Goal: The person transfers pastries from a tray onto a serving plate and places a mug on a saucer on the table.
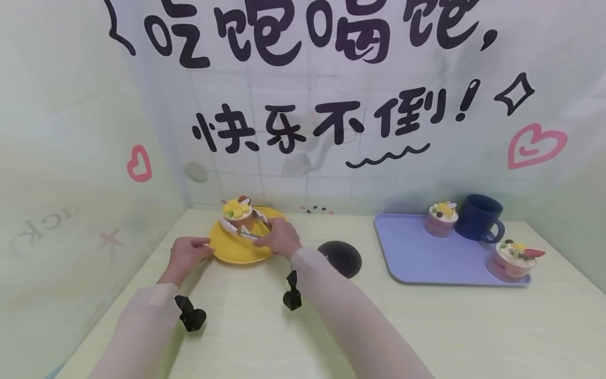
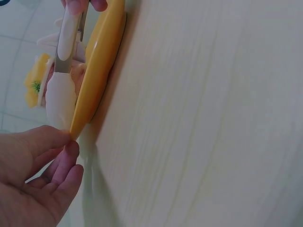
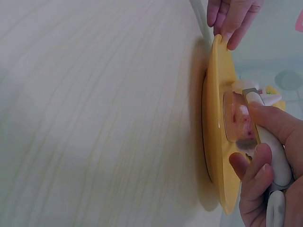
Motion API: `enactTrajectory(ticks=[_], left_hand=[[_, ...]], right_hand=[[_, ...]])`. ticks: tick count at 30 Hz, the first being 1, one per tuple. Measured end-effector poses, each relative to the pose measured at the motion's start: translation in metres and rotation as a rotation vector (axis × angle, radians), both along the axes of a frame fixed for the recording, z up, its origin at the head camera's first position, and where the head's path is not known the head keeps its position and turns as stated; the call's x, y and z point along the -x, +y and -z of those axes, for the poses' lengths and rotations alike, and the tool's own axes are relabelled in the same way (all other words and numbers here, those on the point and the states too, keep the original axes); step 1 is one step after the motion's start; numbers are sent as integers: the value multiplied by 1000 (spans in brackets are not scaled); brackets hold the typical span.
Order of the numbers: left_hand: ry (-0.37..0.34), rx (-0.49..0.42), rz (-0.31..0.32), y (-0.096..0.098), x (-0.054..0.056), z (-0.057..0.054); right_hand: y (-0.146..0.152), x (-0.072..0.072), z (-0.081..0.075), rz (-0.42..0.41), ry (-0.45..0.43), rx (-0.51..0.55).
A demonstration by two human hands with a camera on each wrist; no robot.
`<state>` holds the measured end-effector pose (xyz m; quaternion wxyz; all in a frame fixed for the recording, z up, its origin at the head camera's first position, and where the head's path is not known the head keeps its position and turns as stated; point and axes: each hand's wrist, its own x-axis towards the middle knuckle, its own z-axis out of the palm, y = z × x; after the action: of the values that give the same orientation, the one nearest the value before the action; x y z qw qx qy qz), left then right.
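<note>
My left hand [image 1: 188,255] pinches the near left rim of a yellow plate [image 1: 241,253] between thumb and fingers. My right hand [image 1: 280,237] grips a pair of tongs [image 3: 270,142] with white tips. Those tips lie on either side of a dessert cup [image 1: 239,211] topped with yellow fruit chunks, which is on the plate. In the left wrist view, one broad white tong tip [image 2: 61,97] covers part of the cup. Whether the tongs squeeze the cup I cannot tell.
A purple tray [image 1: 412,258] on the right bears a dark blue mug [image 1: 477,217] and two more dessert cups, one at the back [image 1: 441,221] and one at the front right corner [image 1: 508,263]. A black round disc [image 1: 340,258] lies between plate and tray. A printed curtain stands behind.
</note>
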<state>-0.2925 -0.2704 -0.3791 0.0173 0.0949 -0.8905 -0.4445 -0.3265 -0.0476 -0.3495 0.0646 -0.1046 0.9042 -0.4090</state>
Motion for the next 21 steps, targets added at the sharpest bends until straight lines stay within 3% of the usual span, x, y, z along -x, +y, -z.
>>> enactTrajectory(ticks=[6,21], left_hand=[[9,0,-9,0,-2,0],[58,42,37,0,-3,0]], right_hand=[[0,1,1,9,-8,-8],[7,-2,3,15,27,-48]])
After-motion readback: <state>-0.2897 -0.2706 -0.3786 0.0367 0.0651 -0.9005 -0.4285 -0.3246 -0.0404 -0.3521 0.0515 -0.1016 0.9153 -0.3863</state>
